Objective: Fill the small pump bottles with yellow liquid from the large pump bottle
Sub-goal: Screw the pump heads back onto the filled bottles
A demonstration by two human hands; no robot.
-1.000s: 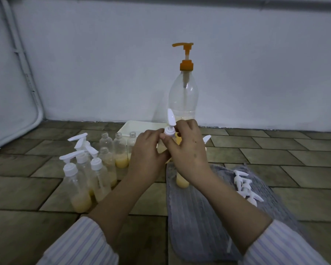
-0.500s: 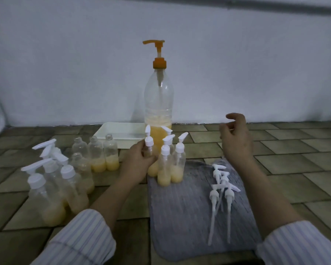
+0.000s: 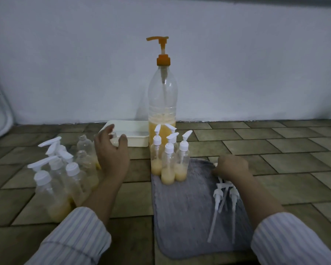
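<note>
The large pump bottle [image 3: 161, 104] with an orange pump stands at the back, yellow liquid low inside it. In front of it, several small capped bottles [image 3: 168, 163] with yellow liquid stand on the grey mat [image 3: 187, 217]. My left hand [image 3: 111, 152] hovers with spread fingers beside the uncapped small bottles [image 3: 84, 142], holding nothing. My right hand [image 3: 232, 167] is lowered onto the loose white pump heads [image 3: 225, 196] on the mat. Its fingers curl over the top one and hide it.
Several more capped small bottles [image 3: 52, 188] with a little yellow liquid stand at the left on the tiled floor. A white tray [image 3: 134, 138] lies behind my left hand. A white wall closes the back.
My left hand let go of the capped bottle on the mat and moved left toward the uncapped bottles. My right hand dropped from the air onto the loose pump heads.
</note>
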